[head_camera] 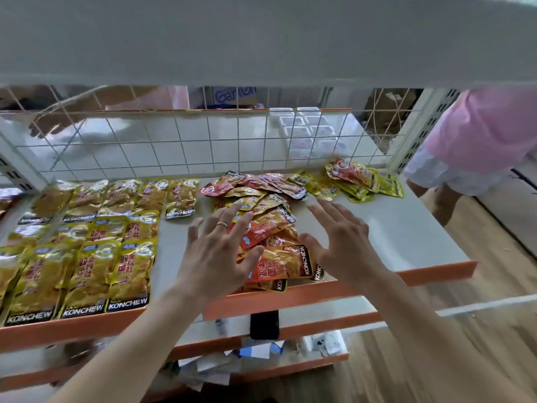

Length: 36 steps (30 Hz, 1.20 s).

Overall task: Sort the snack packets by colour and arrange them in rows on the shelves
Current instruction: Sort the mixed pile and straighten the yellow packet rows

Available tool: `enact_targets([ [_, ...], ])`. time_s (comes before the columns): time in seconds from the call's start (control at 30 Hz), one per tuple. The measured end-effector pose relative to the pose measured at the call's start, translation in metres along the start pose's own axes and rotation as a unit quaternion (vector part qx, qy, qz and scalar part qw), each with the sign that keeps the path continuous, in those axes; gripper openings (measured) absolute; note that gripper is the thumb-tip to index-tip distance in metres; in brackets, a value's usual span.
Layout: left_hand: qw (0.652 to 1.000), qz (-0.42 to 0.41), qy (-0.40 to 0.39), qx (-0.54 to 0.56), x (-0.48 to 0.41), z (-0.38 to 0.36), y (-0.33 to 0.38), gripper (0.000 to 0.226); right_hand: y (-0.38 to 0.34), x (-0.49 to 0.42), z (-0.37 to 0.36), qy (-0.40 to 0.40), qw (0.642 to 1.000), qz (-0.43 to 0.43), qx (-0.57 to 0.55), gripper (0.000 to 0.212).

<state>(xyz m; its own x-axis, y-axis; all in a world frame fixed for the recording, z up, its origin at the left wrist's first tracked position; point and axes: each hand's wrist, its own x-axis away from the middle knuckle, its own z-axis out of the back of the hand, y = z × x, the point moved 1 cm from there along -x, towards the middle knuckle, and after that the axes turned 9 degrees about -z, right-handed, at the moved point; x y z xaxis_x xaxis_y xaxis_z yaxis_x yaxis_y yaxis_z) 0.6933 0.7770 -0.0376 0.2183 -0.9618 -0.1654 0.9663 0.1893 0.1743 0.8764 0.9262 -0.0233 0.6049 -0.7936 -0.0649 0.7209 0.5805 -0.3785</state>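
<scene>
Gold-yellow snack packets (pixel 87 242) lie in neat rows on the left of the white shelf (pixel 401 228). A loose heap of orange and red packets (pixel 270 228) sits in the middle, reaching the orange front edge. More yellow packets with a red one (pixel 354 181) lie scattered at the back right. My left hand (pixel 218 251), a ring on one finger, hovers with fingers spread over the heap's left side. My right hand (pixel 343 242) is spread the same way just right of the heap. Neither hand holds a packet.
A white wire grid (pixel 174 146) backs the shelf, and an upper shelf board (pixel 261 39) overhangs it. A black phone (pixel 264 324) lies on the shelf below. A person in a pink top (pixel 479 135) stands at the right, beside the shelf post.
</scene>
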Motion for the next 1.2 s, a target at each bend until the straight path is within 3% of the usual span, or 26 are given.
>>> enact_targets([
  [0.4, 0.999, 0.041, -0.030, 0.019, -0.057, -0.027, 0.006, 0.070, 0.045, -0.075, -0.014, -0.053, 0.997, -0.047, 0.039, 0.064],
  [0.67, 0.991, 0.074, -0.109, 0.000, -0.083, -0.036, 0.003, 0.068, 0.056, -0.106, -0.028, -0.163, 0.976, -0.034, 0.140, 0.070],
  [1.03, 0.997, 0.046, -0.053, -0.035, -0.074, -0.033, 0.007, 0.059, 0.060, -0.080, -0.029, -0.169, 0.977, -0.053, 0.117, 0.073],
  [1.2, 0.998, 0.018, 0.040, -0.042, -0.065, -0.033, 0.009, 0.048, 0.060, -0.057, -0.024, -0.139, 0.984, -0.031, 0.111, 0.069],
])
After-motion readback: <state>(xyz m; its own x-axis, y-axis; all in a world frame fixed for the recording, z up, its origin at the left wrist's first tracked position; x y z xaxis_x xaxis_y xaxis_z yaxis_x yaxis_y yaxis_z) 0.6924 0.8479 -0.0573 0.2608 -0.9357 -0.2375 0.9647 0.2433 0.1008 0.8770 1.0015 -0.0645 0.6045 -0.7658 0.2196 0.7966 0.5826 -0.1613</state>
